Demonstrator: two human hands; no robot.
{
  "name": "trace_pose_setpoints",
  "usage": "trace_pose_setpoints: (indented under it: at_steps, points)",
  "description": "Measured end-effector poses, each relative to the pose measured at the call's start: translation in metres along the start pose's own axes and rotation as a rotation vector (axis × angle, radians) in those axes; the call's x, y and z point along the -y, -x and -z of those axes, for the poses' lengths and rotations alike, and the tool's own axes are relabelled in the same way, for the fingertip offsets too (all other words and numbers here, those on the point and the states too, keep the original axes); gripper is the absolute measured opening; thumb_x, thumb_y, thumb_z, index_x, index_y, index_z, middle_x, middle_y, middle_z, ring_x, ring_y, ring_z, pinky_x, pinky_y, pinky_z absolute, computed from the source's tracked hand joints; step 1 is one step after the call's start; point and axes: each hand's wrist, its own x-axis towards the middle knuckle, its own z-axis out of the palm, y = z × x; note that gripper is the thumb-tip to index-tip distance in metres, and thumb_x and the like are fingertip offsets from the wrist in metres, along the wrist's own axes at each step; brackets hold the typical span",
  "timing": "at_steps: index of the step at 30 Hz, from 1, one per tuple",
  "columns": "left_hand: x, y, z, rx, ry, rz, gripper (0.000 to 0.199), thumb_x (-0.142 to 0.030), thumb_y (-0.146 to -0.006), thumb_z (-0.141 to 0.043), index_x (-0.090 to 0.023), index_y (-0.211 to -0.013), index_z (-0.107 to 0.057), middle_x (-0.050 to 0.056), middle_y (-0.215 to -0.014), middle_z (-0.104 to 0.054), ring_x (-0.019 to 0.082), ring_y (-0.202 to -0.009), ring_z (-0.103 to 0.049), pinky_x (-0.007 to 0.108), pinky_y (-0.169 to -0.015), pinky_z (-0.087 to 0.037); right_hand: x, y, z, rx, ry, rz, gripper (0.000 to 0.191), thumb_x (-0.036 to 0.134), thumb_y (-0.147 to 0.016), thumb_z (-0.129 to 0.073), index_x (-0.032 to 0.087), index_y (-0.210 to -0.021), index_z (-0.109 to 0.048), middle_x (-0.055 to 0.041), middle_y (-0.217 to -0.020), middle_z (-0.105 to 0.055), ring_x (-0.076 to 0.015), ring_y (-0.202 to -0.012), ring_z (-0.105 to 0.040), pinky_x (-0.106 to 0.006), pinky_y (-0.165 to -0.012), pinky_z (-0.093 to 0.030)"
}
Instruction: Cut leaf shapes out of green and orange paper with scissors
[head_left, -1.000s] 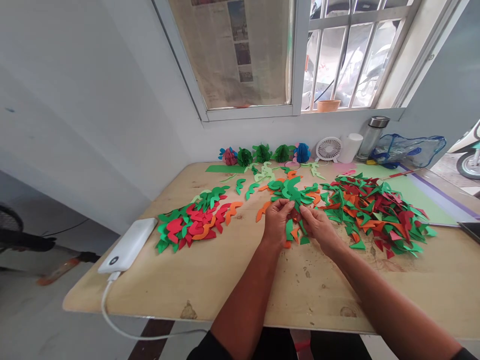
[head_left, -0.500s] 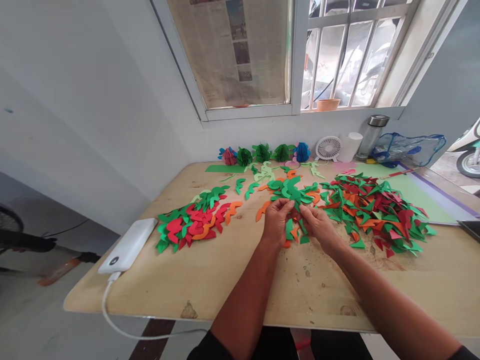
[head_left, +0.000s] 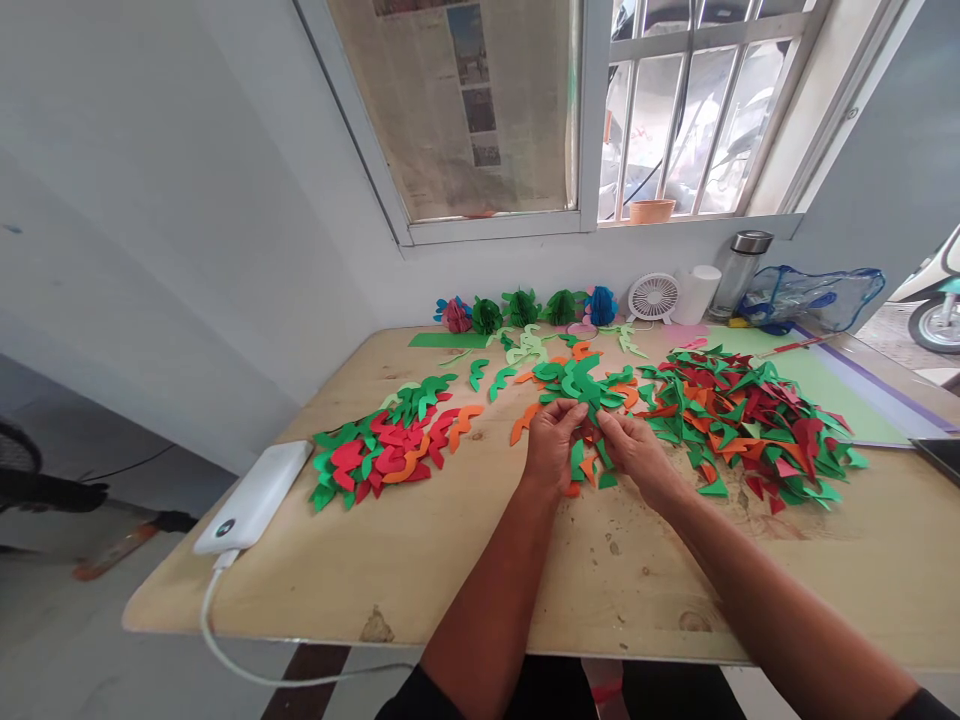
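Between both hands is a green paper cutout (head_left: 583,378) with a scalloped edge, raised a little over the tabletop. My left hand (head_left: 553,440) pinches its lower left side between thumb and fingers. On its lower right, my right hand (head_left: 634,445) closes thumb and fingertips. Small green and orange paper scraps (head_left: 589,466) lie just below the fingers. Behind the hands, more green and orange cutouts (head_left: 551,372) are scattered. A large heap of green, red and orange paper scraps (head_left: 750,420) spreads right of my right hand.
Left on the wooden table (head_left: 420,580) lies a pile of red, green and orange cutouts (head_left: 390,445). A white power bank (head_left: 255,497) with a cable sits near the left edge. Along the wall stand paper figures (head_left: 520,308), a small fan (head_left: 653,298) and a glass bottle (head_left: 741,275).
The view has shifted very slightly. Both hands keep their pinch on the green cutout in nearly the same place.
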Motion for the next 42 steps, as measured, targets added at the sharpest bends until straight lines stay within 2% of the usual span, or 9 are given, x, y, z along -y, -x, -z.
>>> trace_pose_setpoints:
  at_steps: [7, 18, 23, 28, 35, 38, 42]
  points:
    - [-0.0016, 0.0006, -0.0001, 0.007, 0.006, -0.011, 0.032, -0.032, -0.055, -0.08, -0.016, -0.069, -0.057, -0.004, -0.058, -0.056, 0.009, -0.05, -0.053, 0.025, -0.054, -0.043, 0.0002, -0.0007, 0.0014, -0.015, 0.05, 0.043, 0.054, 0.07, -0.071, -0.057, 0.022, -0.054, -0.042, 0.0072, -0.043, -0.029, -0.0074, -0.04, -0.024, -0.024, -0.039, -0.016]
    - [-0.0021, 0.0, 0.0004, 0.009, 0.02, -0.016, 0.032, -0.03, -0.055, -0.08, -0.016, -0.069, -0.056, -0.005, -0.056, -0.053, 0.009, -0.05, -0.052, 0.025, -0.055, -0.043, -0.0015, -0.0023, 0.002, -0.007, 0.1, 0.063, 0.053, 0.068, -0.072, -0.055, 0.022, -0.051, -0.04, 0.0068, -0.043, -0.029, -0.0077, -0.04, -0.024, -0.025, -0.04, -0.018]
    - [-0.0019, 0.0003, -0.0001, 0.013, 0.018, -0.018, 0.033, -0.032, -0.055, -0.081, -0.016, -0.069, -0.055, -0.005, -0.055, -0.053, 0.009, -0.049, -0.051, 0.025, -0.053, -0.043, -0.0015, -0.0023, 0.003, 0.001, 0.126, 0.09, 0.053, 0.069, -0.073, -0.053, 0.021, -0.054, -0.045, 0.0066, -0.045, -0.03, -0.008, -0.042, -0.025, -0.025, -0.041, -0.019]
    - [0.0002, -0.001, 0.0009, 0.01, 0.022, -0.018, 0.033, -0.032, -0.054, -0.081, -0.016, -0.071, -0.056, -0.005, -0.054, -0.053, 0.009, -0.048, -0.051, 0.024, -0.052, -0.042, -0.002, -0.0022, 0.0031, -0.008, 0.143, 0.104, 0.054, 0.07, -0.073, -0.053, 0.021, -0.052, -0.041, 0.0068, -0.046, -0.027, -0.008, -0.043, -0.024, -0.025, -0.042, -0.018]
    - [0.0016, -0.0039, 0.0047, -0.042, 0.027, -0.056, 0.032, -0.03, -0.055, -0.081, -0.016, -0.07, -0.056, -0.005, -0.058, -0.055, 0.008, -0.053, -0.052, 0.024, -0.058, -0.043, -0.0025, -0.0017, 0.0051, -0.084, 0.065, 0.007, 0.051, 0.069, -0.073, -0.055, 0.019, -0.062, -0.054, 0.0078, -0.047, -0.027, -0.0085, -0.043, -0.023, -0.023, -0.04, -0.017]
    - [0.0023, -0.0033, 0.0045, -0.016, 0.008, -0.032, 0.031, -0.03, -0.055, -0.081, -0.016, -0.069, -0.057, -0.004, -0.058, -0.056, 0.008, -0.054, -0.053, 0.024, -0.059, -0.043, -0.0024, -0.002, 0.0054, -0.149, -0.003, 0.016, 0.045, 0.062, -0.071, -0.063, 0.019, -0.061, -0.052, 0.0079, -0.049, -0.029, -0.0079, -0.044, -0.024, -0.023, -0.04, -0.019]
    - [0.0049, -0.0021, 0.0034, 0.055, -0.043, 0.019, 0.03, -0.033, -0.056, -0.08, -0.016, -0.068, -0.058, -0.003, -0.056, -0.054, 0.009, -0.054, -0.052, 0.024, -0.058, -0.042, -0.0042, -0.0026, 0.005, -0.197, -0.082, 0.025, 0.034, 0.05, -0.067, -0.069, 0.018, -0.071, -0.058, 0.0079, -0.052, -0.033, -0.0076, -0.046, -0.025, -0.022, -0.04, -0.019]
